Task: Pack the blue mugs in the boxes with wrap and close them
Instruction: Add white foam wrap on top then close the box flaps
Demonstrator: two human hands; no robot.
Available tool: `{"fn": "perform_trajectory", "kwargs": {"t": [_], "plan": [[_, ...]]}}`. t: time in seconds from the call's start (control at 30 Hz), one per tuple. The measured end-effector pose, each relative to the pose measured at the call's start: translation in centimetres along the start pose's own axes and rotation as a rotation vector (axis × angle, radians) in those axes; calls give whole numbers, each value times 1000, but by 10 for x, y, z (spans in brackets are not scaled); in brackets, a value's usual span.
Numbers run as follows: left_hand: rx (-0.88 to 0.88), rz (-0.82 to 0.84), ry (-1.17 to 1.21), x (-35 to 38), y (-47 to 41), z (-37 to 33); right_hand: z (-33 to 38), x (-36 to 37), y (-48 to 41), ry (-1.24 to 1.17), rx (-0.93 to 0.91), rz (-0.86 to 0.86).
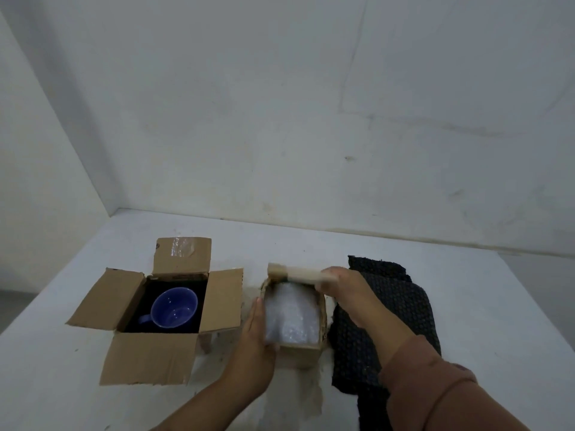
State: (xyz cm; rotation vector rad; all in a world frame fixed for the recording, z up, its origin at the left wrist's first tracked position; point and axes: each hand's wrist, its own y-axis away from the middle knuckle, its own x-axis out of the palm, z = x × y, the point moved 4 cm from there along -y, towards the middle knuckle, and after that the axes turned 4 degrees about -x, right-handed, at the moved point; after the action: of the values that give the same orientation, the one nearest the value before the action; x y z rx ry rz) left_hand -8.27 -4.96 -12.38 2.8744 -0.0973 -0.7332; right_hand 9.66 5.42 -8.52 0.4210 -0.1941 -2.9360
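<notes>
A blue mug (175, 307) lies on its side on dark wrap inside the left cardboard box (149, 356), whose four flaps are spread open. The smaller right box (300, 354) is filled with clear bubble wrap (291, 315); whatever is under the wrap is hidden. My left hand (255, 340) lies flat against that box's left side, thumb on its front corner. My right hand (337, 283) grips the far flap (292, 272) of the small box, which looks blurred.
A sheet of black bubble wrap (389, 312) lies on the white table (497, 321) just right of the small box, under my right forearm. Pale walls close off the back and left of the table.
</notes>
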Motion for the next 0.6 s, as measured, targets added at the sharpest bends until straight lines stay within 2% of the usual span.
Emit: {"fn": "perform_trajectory", "kwargs": {"t": [0.07,0.13,0.2,0.27,0.3,0.47,0.6], "plan": [[61,44,87,-3,3,-10,-3,3,9,145,-55,-2],[117,-6,148,-8,5,-17,-7,5,19,277,-121,-38],[50,87,322,-11,8,-23,-10,6,27,323,-157,-61],[-24,108,427,-14,5,-16,-12,6,31,335,-172,-70],[-16,115,425,-18,4,-18,-11,7,33,349,-179,-71],[-194,120,522,-21,-2,-5,-9,12,39,387,-164,-49],[-202,94,458,-16,0,-3,-16,18,49,333,-64,-36]]}}
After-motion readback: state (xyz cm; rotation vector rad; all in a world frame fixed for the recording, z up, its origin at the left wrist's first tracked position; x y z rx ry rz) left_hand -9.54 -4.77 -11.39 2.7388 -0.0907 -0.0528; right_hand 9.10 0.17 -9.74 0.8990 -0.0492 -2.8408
